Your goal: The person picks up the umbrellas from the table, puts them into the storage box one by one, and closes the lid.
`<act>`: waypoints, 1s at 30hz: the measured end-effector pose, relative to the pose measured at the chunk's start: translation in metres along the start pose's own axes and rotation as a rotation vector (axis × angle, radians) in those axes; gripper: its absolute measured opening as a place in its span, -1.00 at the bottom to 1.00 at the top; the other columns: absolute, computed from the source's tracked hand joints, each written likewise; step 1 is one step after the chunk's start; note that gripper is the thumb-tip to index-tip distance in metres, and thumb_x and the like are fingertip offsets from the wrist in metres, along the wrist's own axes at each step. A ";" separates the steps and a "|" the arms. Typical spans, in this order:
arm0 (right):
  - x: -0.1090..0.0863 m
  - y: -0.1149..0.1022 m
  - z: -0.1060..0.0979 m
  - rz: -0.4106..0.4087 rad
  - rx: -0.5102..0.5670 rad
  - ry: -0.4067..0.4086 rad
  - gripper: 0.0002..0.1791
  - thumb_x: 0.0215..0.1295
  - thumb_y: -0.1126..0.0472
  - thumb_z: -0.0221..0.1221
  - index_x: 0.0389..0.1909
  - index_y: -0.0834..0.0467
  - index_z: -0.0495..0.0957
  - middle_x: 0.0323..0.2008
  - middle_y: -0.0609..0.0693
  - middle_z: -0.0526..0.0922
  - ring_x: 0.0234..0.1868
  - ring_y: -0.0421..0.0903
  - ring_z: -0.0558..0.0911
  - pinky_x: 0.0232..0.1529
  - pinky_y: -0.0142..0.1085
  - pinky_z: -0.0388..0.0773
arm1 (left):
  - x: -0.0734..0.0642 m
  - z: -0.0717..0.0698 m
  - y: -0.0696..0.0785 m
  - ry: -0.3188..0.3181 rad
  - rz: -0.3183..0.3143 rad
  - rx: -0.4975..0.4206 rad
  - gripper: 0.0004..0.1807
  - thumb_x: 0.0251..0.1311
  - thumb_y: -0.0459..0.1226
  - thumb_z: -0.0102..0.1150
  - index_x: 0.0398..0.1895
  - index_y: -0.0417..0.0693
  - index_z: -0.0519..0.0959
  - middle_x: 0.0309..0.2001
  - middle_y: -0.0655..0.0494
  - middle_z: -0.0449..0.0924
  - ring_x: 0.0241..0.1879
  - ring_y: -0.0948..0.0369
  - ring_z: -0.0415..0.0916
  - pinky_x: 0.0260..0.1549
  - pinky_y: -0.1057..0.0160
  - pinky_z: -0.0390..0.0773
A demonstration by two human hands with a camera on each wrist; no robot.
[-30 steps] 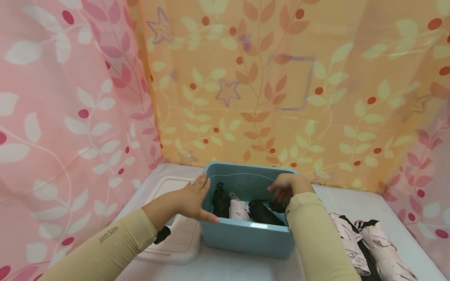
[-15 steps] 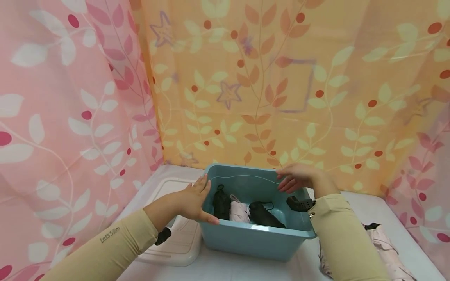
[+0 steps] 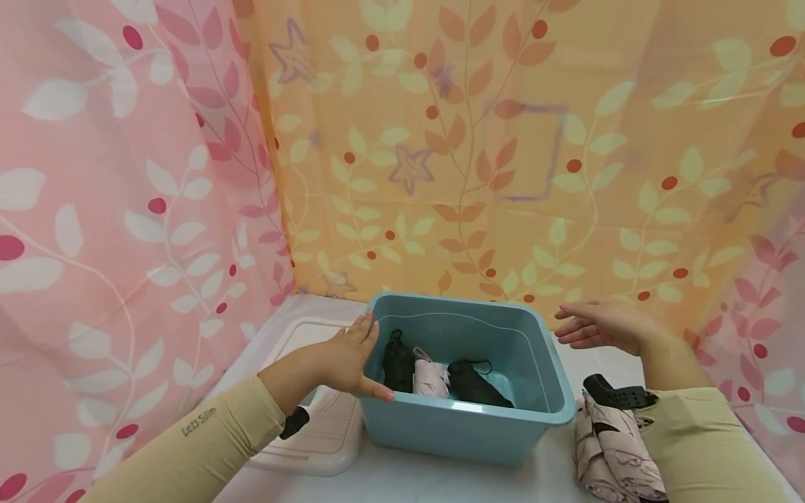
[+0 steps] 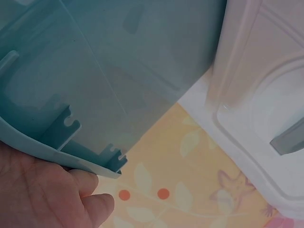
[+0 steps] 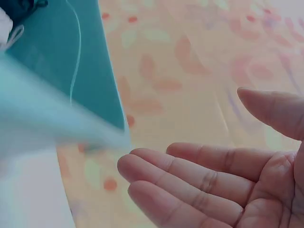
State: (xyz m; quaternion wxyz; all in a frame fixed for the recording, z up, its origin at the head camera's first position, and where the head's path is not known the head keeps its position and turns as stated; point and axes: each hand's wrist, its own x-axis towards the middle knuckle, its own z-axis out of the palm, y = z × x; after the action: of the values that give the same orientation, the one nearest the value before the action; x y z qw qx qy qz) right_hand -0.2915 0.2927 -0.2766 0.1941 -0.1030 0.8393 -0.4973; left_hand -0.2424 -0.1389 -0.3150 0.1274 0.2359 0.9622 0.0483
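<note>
A blue plastic bin (image 3: 453,419) stands in the middle. In it lie a black folded umbrella (image 3: 399,365) with a loop, a pale pink one (image 3: 430,378) and another black one (image 3: 476,385), lying slantwise. My left hand (image 3: 344,360) rests at the bin's left rim, fingers spread, thumb along the front corner; the left wrist view shows its fingertips at the rim's underside. My right hand (image 3: 606,327) is in the air beyond the bin's right side, holding nothing. Its fingers are straight and the palm (image 5: 266,199) shows in the right wrist view.
Pale pink patterned rolled umbrellas (image 3: 616,447) lie right of the bin, partly behind the right sleeve (image 3: 704,440). A white lid (image 3: 314,447) lies flat to the left. Floral curtains (image 3: 465,175) enclose the white surface at the back and sides.
My right hand has come up out of the bin and moved right, past its rim, with nothing in it. The left hand has stayed at the left rim.
</note>
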 end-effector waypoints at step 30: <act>-0.091 0.147 -0.093 0.353 0.050 0.151 -0.19 0.40 -0.12 -0.17 -0.05 0.72 0.20 -0.32 0.18 0.65 -0.27 0.09 0.65 -0.21 -0.13 0.57 | -0.001 -0.007 -0.005 0.031 0.012 0.008 0.40 -0.32 0.51 -0.03 0.41 -0.24 -0.27 0.43 -0.16 -0.48 0.40 -0.03 -0.48 0.28 -0.11 -0.20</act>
State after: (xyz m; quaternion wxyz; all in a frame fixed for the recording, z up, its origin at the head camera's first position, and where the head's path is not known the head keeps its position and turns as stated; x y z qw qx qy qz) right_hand -0.2460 0.4712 -0.3454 0.2172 0.0886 0.8439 -0.4826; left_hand -0.2454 -0.1438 -0.3089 0.1112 0.2412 0.9628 0.0488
